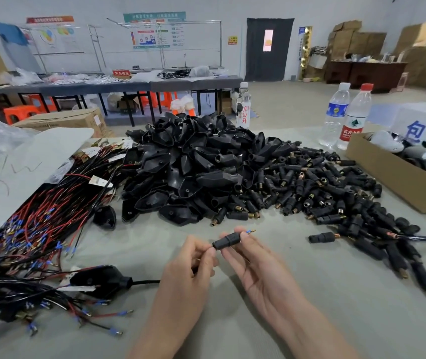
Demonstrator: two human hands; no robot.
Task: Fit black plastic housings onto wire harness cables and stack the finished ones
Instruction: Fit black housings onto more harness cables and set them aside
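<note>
Your left hand (193, 263) and right hand (255, 268) meet above the near middle of the grey table (323, 312). Both pinch one small black housing (228, 240), held roughly level and clear of the surface. Left fingertips curl on its left end; right thumb and fingers close on its right end. A blue-sleeved terminal (250, 231) with a brass tip pokes out past your right fingertips. A black cable (144, 282) runs along the table from under your left hand to a wide black shell (100, 278) at lower left, which lies on a tangle of red and black harness wires (12, 296). A larger wire bundle (41, 216) with blue terminals lies along the left edge. Straight ahead is a heap of wide black shells (188, 161), and to its right a spread of small barrel housings (310, 187) with brass ends. A cardboard box (398, 182) stands at far right, with two water bottles (346, 115) behind it.
</note>
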